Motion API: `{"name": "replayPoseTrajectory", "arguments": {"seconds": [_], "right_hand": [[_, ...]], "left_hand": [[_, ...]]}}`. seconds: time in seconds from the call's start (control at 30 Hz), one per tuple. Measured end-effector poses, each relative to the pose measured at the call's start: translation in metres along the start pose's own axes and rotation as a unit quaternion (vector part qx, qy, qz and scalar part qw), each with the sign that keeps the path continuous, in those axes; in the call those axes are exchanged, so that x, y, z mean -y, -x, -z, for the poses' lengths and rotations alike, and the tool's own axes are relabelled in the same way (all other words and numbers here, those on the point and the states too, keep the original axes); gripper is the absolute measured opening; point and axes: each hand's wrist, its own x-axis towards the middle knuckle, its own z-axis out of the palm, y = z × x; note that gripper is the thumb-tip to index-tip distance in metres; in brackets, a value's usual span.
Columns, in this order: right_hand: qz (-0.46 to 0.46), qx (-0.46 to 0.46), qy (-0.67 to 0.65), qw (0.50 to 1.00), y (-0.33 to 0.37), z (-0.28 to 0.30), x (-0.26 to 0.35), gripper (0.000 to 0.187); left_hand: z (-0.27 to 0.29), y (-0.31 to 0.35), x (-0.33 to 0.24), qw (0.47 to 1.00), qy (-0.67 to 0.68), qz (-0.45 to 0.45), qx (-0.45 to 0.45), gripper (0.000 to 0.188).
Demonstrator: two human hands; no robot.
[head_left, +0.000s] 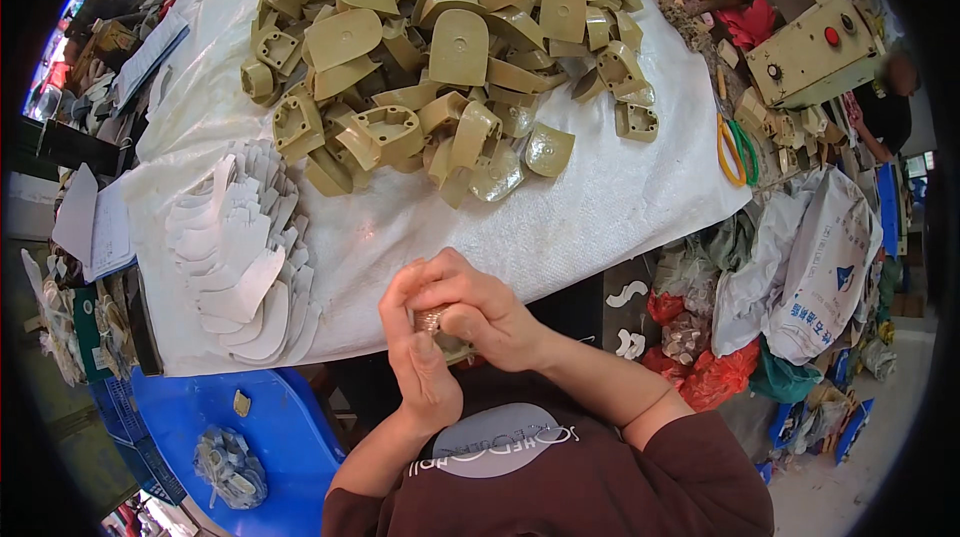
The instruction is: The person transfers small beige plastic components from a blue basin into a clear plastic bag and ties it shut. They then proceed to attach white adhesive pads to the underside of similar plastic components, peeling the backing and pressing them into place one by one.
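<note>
Close in front of my chest, beyond the table's near edge, my left hand [428, 382] and my right hand [497, 319] are cupped together with bent fingers. A small coppery, ridged thing [430, 319] shows between them, mostly covered by my fingers; its kind cannot be made out. Just below, a bit of an olive surface [457, 348] peeks out by my right palm. Beyond my hands, a large heap of olive moulded plastic pieces [459, 49], some rounded and smooth, some hollow with holes, covers the far part of the table. White flat curved cutouts [235, 277] lie overlapped in rows at the left.
A white woven sheet [480, 237] covers the table. At the lower left stands a blue plastic stool or chair [290, 437] with a clear bag of pieces [231, 467]. Filled bags [720, 362] crowd the right side. A beige control box [818, 49] stands far right, near another person [885, 112].
</note>
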Motion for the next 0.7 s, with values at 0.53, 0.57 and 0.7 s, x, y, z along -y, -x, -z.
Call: {"name": "replayPoseTrajectory", "arguments": {"seconds": [0.53, 0.57, 0.7], "right_hand": [[-0.087, -0.084, -0.103, 0.987, 0.005, -0.016, 0.007, 0.053], [-0.103, -0.086, -0.136, 0.982, 0.002, -0.014, 0.009, 0.058], [-0.045, -0.073, 0.154, 0.984, -0.002, 0.012, 0.023, 0.071]], "left_hand": [[-0.018, -0.005, -0.011, 0.951, 0.222, 0.148, -0.158, 0.062], [-0.015, -0.007, -0.01, 0.949, 0.258, 0.133, -0.119, 0.063], [0.006, -0.014, -0.006, 0.977, 0.174, 0.116, -0.027, 0.074]]}}
